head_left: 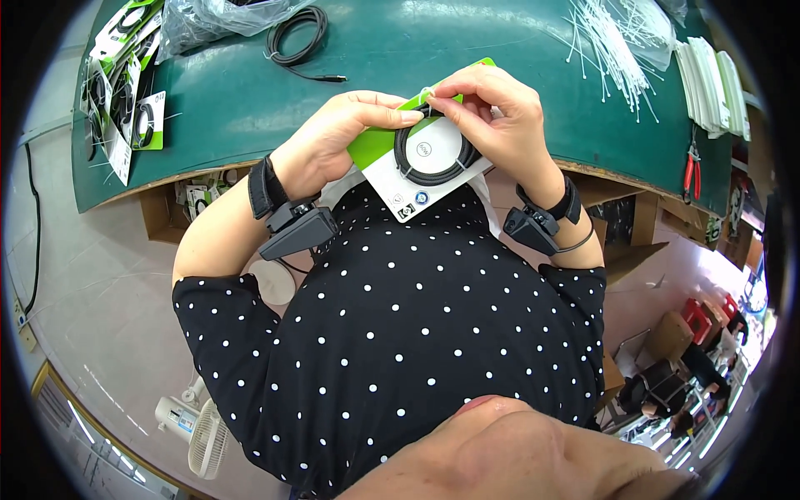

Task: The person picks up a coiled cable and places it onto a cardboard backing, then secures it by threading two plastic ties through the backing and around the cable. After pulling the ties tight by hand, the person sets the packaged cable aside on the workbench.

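Observation:
Just in front of my body, at the table's near edge, I hold a green and white packaging card [382, 185] tilted between both hands. A coiled black cable [433, 178] lies against its face, tied at the lower left. My left hand [335, 137] grips the card's left side, its thumb pressed on the top of the coil. The fingers of my right hand [498, 108] are closed in a pinch on a thin white cable tie [427, 93] at the coil's top. Part of the coil and the card's right side is hidden behind my right hand.
On the green table [483, 37] lie another coiled black cable [298, 37], carded cables [125, 100] at left and a clear plastic bag [225, 27]. Loose white cable ties [612, 62], stacked cards [708, 87] and a red-handled cutting tool [692, 171] are at right.

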A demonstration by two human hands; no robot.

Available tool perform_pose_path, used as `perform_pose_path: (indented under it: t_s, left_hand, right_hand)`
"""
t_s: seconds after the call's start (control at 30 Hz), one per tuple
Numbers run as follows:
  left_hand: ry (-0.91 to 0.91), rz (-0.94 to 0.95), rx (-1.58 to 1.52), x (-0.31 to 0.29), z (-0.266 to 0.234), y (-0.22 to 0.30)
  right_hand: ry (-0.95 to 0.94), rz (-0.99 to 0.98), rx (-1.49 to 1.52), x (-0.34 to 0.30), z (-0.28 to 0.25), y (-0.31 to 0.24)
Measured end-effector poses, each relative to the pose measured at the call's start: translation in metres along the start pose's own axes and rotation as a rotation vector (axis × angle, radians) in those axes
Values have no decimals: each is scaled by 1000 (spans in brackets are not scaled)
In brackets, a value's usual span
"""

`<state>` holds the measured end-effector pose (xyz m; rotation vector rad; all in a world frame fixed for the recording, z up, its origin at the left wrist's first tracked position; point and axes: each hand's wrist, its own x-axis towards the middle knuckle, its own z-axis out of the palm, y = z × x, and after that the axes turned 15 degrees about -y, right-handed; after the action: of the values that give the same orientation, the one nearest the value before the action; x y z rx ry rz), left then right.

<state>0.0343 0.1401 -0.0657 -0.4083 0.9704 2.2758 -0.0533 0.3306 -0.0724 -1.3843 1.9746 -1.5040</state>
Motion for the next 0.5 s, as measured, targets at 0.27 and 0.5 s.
perform_pose_path:
  t_s: [0.27, 0.5]
  left_hand:
    - [-14, -15, -18, 3, -2, -3]
    - [-12, 4, -6, 6, -6, -4]
  right_hand:
    - [-12, -53, -125, -2, 4, 2]
    - [-14, -88, -273, -5, 5, -4]
